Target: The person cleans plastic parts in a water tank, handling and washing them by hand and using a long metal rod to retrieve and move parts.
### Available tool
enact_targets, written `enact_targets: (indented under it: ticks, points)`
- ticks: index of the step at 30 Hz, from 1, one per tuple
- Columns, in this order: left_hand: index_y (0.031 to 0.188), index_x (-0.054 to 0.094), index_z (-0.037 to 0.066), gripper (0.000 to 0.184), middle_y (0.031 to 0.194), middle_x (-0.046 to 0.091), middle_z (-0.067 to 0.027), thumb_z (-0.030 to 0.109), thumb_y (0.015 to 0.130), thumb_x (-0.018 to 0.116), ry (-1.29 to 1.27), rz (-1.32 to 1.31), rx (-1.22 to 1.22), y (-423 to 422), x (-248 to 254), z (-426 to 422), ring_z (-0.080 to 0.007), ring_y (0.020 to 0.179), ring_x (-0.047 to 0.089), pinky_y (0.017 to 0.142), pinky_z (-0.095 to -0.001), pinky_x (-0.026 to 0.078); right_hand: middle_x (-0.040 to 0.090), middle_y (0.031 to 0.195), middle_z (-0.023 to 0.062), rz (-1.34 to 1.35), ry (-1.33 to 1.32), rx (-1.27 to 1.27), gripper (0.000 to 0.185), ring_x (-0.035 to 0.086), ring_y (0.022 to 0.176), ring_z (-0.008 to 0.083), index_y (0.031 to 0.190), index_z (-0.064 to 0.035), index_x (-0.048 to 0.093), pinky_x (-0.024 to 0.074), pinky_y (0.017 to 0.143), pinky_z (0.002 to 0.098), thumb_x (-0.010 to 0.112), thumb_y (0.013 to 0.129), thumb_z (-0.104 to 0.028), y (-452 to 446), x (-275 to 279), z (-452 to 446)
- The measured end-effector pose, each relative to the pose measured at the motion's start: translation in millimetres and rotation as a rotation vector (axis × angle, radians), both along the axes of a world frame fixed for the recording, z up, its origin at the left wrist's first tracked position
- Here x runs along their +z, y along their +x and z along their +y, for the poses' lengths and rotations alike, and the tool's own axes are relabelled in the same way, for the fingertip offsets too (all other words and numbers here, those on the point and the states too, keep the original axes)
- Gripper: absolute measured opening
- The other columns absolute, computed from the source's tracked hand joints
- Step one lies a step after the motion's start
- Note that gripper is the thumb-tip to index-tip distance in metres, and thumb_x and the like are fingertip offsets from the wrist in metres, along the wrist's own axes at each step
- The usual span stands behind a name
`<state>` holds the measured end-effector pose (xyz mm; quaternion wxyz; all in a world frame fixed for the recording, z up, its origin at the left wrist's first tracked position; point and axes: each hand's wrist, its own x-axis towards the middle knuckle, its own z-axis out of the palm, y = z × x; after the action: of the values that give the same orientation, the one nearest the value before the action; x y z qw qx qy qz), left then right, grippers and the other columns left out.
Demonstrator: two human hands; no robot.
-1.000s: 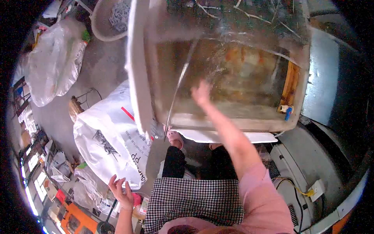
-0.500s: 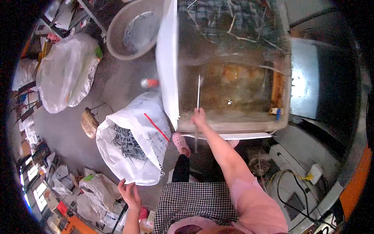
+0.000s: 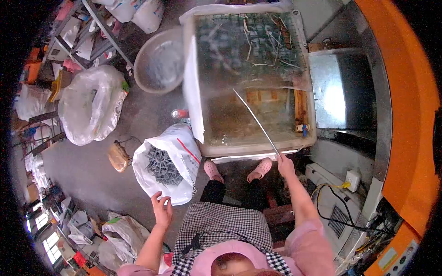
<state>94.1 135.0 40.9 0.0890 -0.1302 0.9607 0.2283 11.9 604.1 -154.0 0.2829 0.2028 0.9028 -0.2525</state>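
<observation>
My right hand [image 3: 286, 166] is closed round the near end of a long thin metal rod [image 3: 256, 120]. The rod slants away to the left, over a large tub [image 3: 258, 149] of murky brownish water. A dark green grid [image 3: 216, 46] with several thin pale strips [image 3: 277, 43] on it fills the far part of the tub. My left hand [image 3: 162, 209] hangs with its fingers loosely bent and apart, just by the rim of a white woven sack [image 3: 184, 175]. Grey stick-like pieces [image 3: 163, 165] fill the sack's mouth.
A round basin [image 3: 142, 76] stands left of the tub, and a red spray can [image 3: 180, 113] stands between tub and sack. Farther left are a clear plastic bag [image 3: 73, 110] and a brown wrapped bundle [image 3: 119, 157]. Orange machinery [image 3: 410, 115] and cables [image 3: 340, 216] flank the right.
My right hand has moved right and back to the tub's near edge, and the rod has swung from nearly straight ahead to a leftward slant. The camera view has shifted too.
</observation>
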Motion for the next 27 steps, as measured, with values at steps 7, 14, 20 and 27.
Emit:
enact_targets:
  ticks: [7, 14, 20, 27]
  points:
    - [0.084, 0.055, 0.006, 0.018, 0.106, 0.042, -0.0170, -0.002, 0.069, 0.060, -0.115, -0.046, -0.153, 6.0, -8.2, 20.1, -0.0316, 0.093, 0.048, 0.072, -0.0347, 0.044, 0.058, 0.083, 0.0222, 0.040, -0.021, 0.091, 0.030, 0.055, 0.079, 0.0391, 0.105, -0.0120, 0.052, 0.0436, 0.069, 0.0466, 0.042, 0.086, -0.033, -15.0, -78.0, 16.3]
    - [0.085, 0.055, 0.006, 0.021, 0.106, 0.043, -0.0174, -0.002, 0.067, 0.062, -0.062, -0.193, -0.088, 20.6, -30.8, 54.5, -0.0303, 0.084, 0.051, 0.070, -0.0348, 0.044, 0.057, 0.083, 0.0226, 0.108, -0.113, 0.104, 0.031, 0.054, 0.077, 0.0418, 0.105, -0.0129, 0.049, 0.0414, 0.065, 0.0500, 0.037, 0.088, -0.035, -77.7, -121.4, -0.2]
    - [0.084, 0.056, 0.005, 0.019, 0.106, 0.043, -0.0176, -0.002, 0.067, 0.061, -0.104, -0.160, -0.103, 19.9, -37.7, 74.9, -0.0297, 0.079, 0.052, 0.070, -0.0350, 0.045, 0.058, 0.078, 0.0221, 0.208, -0.186, 0.122, 0.028, 0.054, 0.074, 0.0420, 0.105, -0.0130, 0.049, 0.0420, 0.062, 0.0493, 0.039, 0.088, -0.032, -105.1, -158.1, -11.6]
    - [0.084, 0.057, 0.005, 0.019, 0.106, 0.043, -0.0179, -0.003, 0.067, 0.060, -0.113, -0.213, -0.056, 7.3, -35.5, 82.0, -0.0299, 0.083, 0.051, 0.071, -0.0351, 0.044, 0.058, 0.074, 0.0211, 0.240, -0.176, -0.029, 0.029, 0.055, 0.069, 0.0416, 0.104, -0.0128, 0.048, 0.0423, 0.059, 0.0492, 0.038, 0.088, -0.035, -90.0, -177.1, 8.2]
